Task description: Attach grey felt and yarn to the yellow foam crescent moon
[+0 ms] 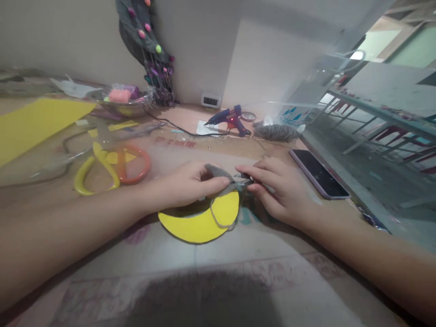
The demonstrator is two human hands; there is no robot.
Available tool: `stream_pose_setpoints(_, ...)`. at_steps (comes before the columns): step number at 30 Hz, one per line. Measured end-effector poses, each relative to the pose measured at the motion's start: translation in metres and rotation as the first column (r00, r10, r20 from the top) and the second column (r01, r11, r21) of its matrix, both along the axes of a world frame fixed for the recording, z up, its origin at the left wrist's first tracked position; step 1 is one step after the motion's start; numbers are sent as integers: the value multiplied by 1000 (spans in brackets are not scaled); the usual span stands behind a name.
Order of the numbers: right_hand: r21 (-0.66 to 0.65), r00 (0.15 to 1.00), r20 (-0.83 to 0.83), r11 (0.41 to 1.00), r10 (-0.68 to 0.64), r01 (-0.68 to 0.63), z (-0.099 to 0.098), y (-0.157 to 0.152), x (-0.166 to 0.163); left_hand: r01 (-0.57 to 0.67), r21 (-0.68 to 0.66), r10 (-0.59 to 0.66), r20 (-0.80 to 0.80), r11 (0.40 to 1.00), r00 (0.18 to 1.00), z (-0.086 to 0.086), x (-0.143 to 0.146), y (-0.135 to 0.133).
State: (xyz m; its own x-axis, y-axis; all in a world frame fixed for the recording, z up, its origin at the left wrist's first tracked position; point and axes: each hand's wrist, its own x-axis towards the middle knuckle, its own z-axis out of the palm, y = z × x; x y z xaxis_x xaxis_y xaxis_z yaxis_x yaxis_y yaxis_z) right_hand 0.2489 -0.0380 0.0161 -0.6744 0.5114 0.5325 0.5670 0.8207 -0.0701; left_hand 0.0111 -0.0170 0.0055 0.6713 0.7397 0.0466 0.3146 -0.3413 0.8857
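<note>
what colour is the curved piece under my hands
The curved piece is yellow, with a grey strip; head view.

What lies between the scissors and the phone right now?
In the head view, both hands: the left hand and right hand hold a grey felt strip over a yellow crescent.

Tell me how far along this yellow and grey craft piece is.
Done: the yellow foam shape is cut out, and the scissors lie aside. In hand: the left hand and right hand pinch the grey felt piece at the shape's top edge. Left, seemingly: most of the yellow is uncovered; the glue gun stands apart, light on.
</note>
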Motion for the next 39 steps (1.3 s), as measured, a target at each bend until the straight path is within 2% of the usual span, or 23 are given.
stream_pose_setpoints(21, 53, 997, 36, 996, 66, -68, -2, 5, 5, 21, -16, -20, 61, 1000, 998, 5, 0, 0)
stream_pose_setpoints(26, 72, 996, 54, 995, 67, -71, -1, 5, 6, 36, -2, -36, 42, 999, 998, 4, -1, 1)
stream_pose_setpoints(31, 98, 997, 49, 993, 67, -71, -1, 5, 5, 9, -46, -10, -21, 999, 1000, 3, -2, 1)
stream_pose_setpoints(39, 112, 997, 75, 993, 31, -40, -2, 5, 5, -1, -38, 0, -19, 999, 1000, 5, -3, 0)
